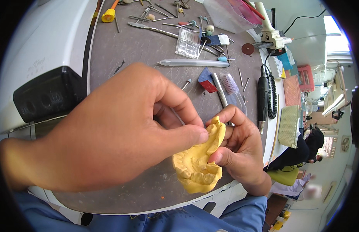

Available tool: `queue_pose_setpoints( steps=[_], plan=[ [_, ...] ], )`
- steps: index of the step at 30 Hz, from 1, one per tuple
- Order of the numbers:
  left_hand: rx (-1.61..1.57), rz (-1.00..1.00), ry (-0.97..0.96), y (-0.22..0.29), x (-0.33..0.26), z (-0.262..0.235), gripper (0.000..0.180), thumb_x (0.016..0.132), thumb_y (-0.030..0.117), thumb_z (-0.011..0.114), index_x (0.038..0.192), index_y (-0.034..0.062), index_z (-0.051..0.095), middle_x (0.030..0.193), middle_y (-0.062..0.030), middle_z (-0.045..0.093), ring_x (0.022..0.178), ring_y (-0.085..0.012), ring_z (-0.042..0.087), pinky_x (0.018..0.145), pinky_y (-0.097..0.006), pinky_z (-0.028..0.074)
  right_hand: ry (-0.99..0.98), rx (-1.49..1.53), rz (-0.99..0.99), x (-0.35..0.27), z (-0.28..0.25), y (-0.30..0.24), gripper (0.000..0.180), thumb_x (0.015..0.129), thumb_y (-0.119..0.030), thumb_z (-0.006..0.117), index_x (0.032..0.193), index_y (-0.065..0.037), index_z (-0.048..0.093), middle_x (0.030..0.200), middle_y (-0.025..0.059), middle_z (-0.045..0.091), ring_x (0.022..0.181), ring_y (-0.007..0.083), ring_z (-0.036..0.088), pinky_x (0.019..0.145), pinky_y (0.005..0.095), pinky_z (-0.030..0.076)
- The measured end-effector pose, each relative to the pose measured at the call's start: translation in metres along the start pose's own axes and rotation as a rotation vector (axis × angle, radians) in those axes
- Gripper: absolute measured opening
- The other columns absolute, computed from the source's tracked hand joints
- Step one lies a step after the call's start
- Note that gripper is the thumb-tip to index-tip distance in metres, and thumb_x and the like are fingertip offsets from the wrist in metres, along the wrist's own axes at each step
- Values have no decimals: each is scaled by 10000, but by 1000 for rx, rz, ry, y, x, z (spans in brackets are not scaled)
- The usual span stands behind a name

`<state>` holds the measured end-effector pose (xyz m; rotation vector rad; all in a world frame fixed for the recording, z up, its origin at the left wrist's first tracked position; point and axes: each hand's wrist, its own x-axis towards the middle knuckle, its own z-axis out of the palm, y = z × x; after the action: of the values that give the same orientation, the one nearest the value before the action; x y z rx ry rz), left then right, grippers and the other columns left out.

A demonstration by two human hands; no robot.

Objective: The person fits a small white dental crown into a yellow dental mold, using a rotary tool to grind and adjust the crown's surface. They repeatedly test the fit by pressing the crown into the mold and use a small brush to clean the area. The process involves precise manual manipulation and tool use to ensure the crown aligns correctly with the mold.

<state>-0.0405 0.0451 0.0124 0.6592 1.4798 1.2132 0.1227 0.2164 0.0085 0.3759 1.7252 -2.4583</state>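
Note:
A yellow dental cast (195,156) with a row of moulded teeth is held up over the near part of the bench. My right hand (243,149) grips its right side, thumb on the inner face and fingers behind. From the left, my left hand (121,127) reaches across, closed, with thumb and index fingertip pinched together at the cast's upper edge. A thin line shows in the gap between its fingers; whether it is a tool in the grip I cannot make out. Just beyond lies a small bur (186,83), partly hidden by the left hand.
Burs and metal tools lie across the far bench (117,46) with a clear plastic box (188,43), a translucent pen-shaped stick (195,62) and a brush (228,83). A black handpiece (263,96) with coiled cord is at right; a white machine (44,34) stands left.

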Motion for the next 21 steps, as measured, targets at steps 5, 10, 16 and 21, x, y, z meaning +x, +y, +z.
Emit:
queue_pose_setpoints(
  steps=[5,10,16,21],
  plan=[
    [9,-4,-21,2,1,-1,159,872,71,714,929,-72,678,995,-111,678,901,-116,665,789,-231,564,25,5,-24,0,1,2,407,875,67,667,1188,17,411,1134,236,652,1087,226,644,938,324,539],
    [18,-1,-17,3,1,0,151,871,65,713,928,-69,675,977,-106,683,889,-112,667,777,-228,566,12,-1,-16,0,1,1,405,876,67,665,1188,12,413,1126,231,655,1089,230,645,935,327,541],
    [-19,19,-13,-2,1,0,130,867,51,712,915,-64,673,1003,-105,670,907,-112,661,790,-230,563,9,17,-9,1,1,0,394,873,71,666,1173,11,418,1123,229,653,1084,237,649,949,346,544],
    [-67,18,-35,-3,1,-1,133,863,47,716,920,-63,671,1026,-107,659,921,-117,657,796,-230,562,18,-8,6,1,4,-1,388,869,78,667,1163,11,422,1126,232,650,1082,243,652,952,352,547]
  ],
)
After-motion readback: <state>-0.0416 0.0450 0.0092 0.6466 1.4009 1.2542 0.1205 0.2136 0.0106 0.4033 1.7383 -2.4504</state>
